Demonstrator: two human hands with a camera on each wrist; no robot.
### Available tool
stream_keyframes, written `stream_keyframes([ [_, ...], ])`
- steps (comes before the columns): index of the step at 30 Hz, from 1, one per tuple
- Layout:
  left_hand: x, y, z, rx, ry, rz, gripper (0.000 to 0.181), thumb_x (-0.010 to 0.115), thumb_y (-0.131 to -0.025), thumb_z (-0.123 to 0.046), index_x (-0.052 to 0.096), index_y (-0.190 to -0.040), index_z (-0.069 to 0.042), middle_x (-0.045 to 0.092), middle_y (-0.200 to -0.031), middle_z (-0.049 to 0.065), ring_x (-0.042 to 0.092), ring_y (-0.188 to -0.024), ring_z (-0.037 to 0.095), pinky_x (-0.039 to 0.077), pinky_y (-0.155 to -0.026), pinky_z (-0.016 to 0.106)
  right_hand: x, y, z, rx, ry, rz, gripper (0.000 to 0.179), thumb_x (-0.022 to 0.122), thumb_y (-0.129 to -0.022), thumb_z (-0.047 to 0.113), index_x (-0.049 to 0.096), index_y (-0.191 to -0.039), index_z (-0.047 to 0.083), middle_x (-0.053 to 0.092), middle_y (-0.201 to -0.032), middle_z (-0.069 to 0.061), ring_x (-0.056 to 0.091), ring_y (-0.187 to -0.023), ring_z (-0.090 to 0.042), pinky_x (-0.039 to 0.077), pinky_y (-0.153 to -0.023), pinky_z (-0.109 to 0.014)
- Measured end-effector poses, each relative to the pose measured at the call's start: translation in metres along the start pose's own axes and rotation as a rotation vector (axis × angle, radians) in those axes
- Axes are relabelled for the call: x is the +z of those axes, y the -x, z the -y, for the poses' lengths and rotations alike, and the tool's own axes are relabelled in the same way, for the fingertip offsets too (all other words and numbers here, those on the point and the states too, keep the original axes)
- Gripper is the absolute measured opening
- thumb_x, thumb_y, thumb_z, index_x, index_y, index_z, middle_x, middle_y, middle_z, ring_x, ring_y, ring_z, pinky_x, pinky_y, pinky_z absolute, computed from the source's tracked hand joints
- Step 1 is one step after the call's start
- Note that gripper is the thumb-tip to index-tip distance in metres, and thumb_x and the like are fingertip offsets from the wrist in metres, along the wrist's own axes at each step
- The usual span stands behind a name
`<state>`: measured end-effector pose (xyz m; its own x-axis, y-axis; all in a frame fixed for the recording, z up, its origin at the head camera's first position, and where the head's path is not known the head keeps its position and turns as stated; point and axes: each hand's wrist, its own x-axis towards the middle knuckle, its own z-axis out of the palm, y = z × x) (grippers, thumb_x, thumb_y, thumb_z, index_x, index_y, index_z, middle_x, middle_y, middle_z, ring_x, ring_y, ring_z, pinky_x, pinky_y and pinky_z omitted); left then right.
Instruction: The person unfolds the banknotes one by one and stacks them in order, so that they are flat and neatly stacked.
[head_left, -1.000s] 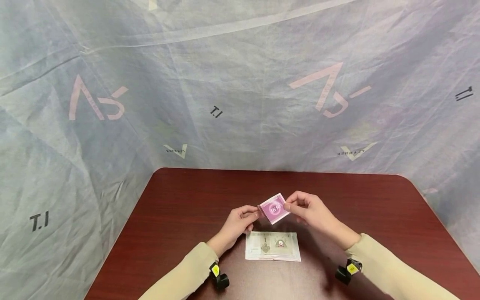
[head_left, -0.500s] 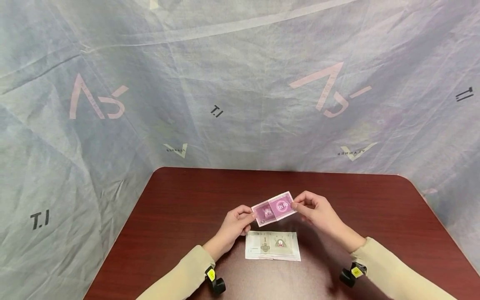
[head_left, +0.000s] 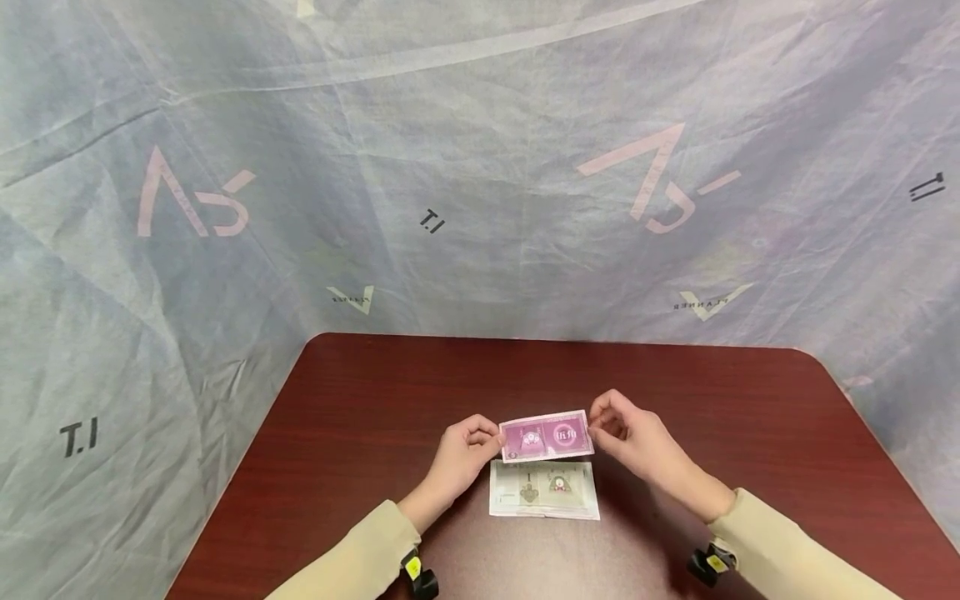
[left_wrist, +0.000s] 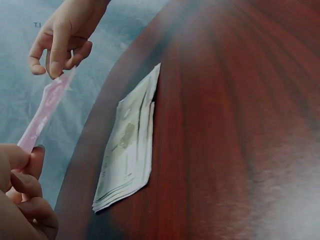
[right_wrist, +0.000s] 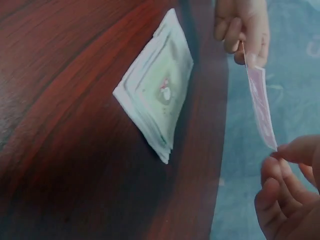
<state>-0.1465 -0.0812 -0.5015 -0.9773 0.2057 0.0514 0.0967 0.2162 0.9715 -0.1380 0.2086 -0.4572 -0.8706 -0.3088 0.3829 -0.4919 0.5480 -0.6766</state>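
A purple banknote (head_left: pixel 546 436) is stretched flat between both hands, held up just behind a stack of pale green banknotes (head_left: pixel 543 490) on the table. My left hand (head_left: pixel 465 457) pinches its left end between thumb and fingers. At the opposite end, the right hand (head_left: pixel 636 437) has thumb and fingertip on the edge, and the right wrist view shows them pinching the banknote's corner. A faint crease crosses the middle of the purple banknote. Edges in the stack are slightly uneven, as the left wrist view shows.
The dark red wooden table (head_left: pixel 390 375) has rounded far corners. Behind it and at the sides hangs a grey printed cloth (head_left: pixel 480 167). Each sleeve cuff carries a small black wrist camera, such as the right one (head_left: pixel 708 565).
The purple banknote, folded over a second ago, has been pulled out to its full length. Both hands moved apart, then lowered and levelled it toward the stack.
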Motion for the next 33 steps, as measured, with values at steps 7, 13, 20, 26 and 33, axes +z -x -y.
stream_keyframes([
  [7, -0.001, 0.008, 0.001, -0.015, -0.044, 0.032, 0.007, 0.074, -0.093, -0.007, 0.069, -0.090, -0.002, 0.075, -0.082, 0.018, 0.055, -0.067, 0.003, 0.039, -0.060, 0.019, 0.007, 0.011, 0.000, 0.012, -0.028, 0.075, 0.023, 0.077, -0.089, -0.002, 0.067, -0.097, 0.017, 0.062, -0.079, 0.014, 0.056, -0.067, -0.002, 0.048, -0.058, -0.025],
  [13, -0.003, 0.009, 0.003, -0.050, -0.001, 0.052, 0.009, 0.073, -0.094, -0.007, 0.069, -0.091, 0.000, 0.074, -0.083, 0.025, 0.054, -0.066, 0.004, 0.038, -0.059, 0.019, 0.013, 0.015, -0.003, 0.040, -0.042, 0.078, 0.021, 0.077, -0.090, 0.000, 0.068, -0.099, 0.017, 0.063, -0.082, 0.011, 0.057, -0.068, -0.004, 0.050, -0.059, -0.025],
  [20, -0.004, 0.011, 0.006, -0.021, -0.065, 0.069, 0.009, 0.075, -0.093, -0.009, 0.069, -0.089, -0.004, 0.074, -0.079, 0.017, 0.049, -0.060, 0.001, 0.037, -0.057, 0.018, 0.019, 0.021, -0.004, 0.064, -0.034, 0.079, 0.021, 0.076, -0.089, -0.001, 0.070, -0.096, 0.018, 0.065, -0.080, 0.014, 0.055, -0.067, 0.000, 0.049, -0.059, -0.024],
  [26, -0.006, 0.014, 0.008, 0.019, -0.126, 0.066, 0.008, 0.074, -0.094, -0.012, 0.067, -0.095, -0.009, 0.072, -0.080, 0.003, 0.037, -0.048, -0.003, 0.031, -0.048, 0.016, 0.024, 0.024, -0.003, 0.059, -0.026, 0.076, 0.019, 0.077, -0.090, 0.001, 0.071, -0.096, 0.019, 0.065, -0.080, 0.015, 0.055, -0.067, 0.001, 0.048, -0.059, -0.023],
  [33, -0.008, 0.020, 0.005, 0.107, -0.290, 0.043, 0.025, 0.074, -0.095, -0.012, 0.056, -0.113, -0.014, 0.071, -0.080, -0.005, 0.043, -0.050, -0.002, 0.036, -0.050, 0.018, 0.027, 0.027, -0.001, 0.064, -0.039, 0.079, 0.019, 0.077, -0.091, 0.002, 0.070, -0.096, 0.019, 0.065, -0.079, 0.015, 0.054, -0.065, 0.001, 0.047, -0.057, -0.022],
])
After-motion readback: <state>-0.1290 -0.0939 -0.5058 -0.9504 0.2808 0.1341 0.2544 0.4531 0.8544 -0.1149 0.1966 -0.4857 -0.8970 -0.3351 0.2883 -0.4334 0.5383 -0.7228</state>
